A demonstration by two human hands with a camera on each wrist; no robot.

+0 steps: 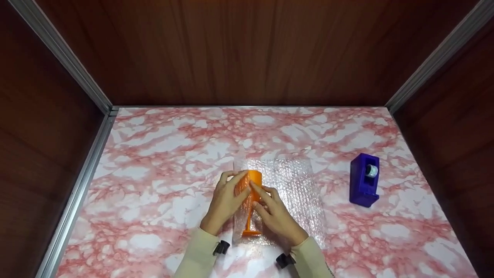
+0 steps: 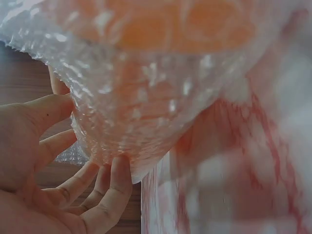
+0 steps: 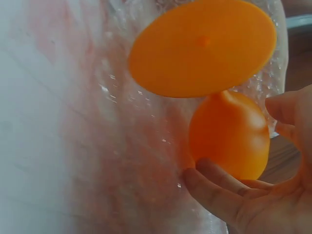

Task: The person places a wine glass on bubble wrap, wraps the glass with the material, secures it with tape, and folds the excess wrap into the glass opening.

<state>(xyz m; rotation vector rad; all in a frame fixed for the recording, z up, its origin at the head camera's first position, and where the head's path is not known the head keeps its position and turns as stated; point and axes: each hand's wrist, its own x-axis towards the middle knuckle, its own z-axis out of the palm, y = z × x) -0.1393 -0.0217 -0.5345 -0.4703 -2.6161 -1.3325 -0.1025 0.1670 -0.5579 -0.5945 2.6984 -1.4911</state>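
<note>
An orange goblet [image 1: 255, 177] lies on its side on a sheet of bubble wrap [image 1: 295, 189], its foot towards the person. My left hand [image 1: 225, 199] pinches the wrap's left part, lifted up against the cup. Seen in the left wrist view, fingers and thumb hold the raised bubble wrap [image 2: 126, 92], and orange shows through it. With thumb and fingers on either side of the bowl, my right hand [image 1: 278, 217] holds the goblet [image 3: 229, 139]. The round foot faces the right wrist camera and hides part of the bowl.
A purple tape dispenser [image 1: 362, 180] with a roll of clear tape stands at the right on the red-and-white marbled table [image 1: 154, 135]. Dark wooden panels [image 1: 247, 54] with metal edging enclose the back and both sides.
</note>
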